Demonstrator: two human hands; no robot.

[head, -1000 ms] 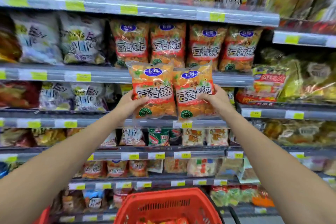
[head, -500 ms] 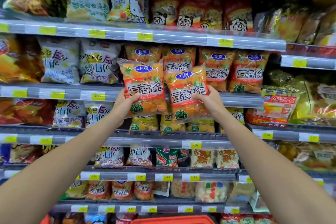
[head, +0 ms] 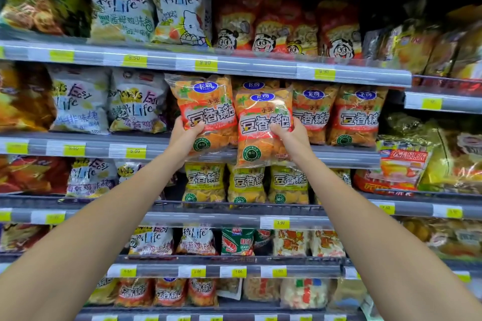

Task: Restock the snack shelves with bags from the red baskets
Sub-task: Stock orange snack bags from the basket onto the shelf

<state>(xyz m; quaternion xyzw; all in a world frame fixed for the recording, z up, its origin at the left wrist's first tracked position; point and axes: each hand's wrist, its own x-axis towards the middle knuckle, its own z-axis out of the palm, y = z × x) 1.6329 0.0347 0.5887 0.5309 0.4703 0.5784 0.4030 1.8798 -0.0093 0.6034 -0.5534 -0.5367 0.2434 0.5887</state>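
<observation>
The left hand (head: 186,135) is clamped on one orange bag (head: 206,112), thumb on the front. The right hand (head: 289,135) grips a second orange bag (head: 263,125) the same way. The two bags touch side by side, and the right one sits a bit lower. Both are held up straight with the front facing out, likely so they match the same bags (head: 357,114) standing at 3 o'clock. Both are at the front edge of the shelf (head: 339,156) but may not rest on it yet; it is hard to tell.
</observation>
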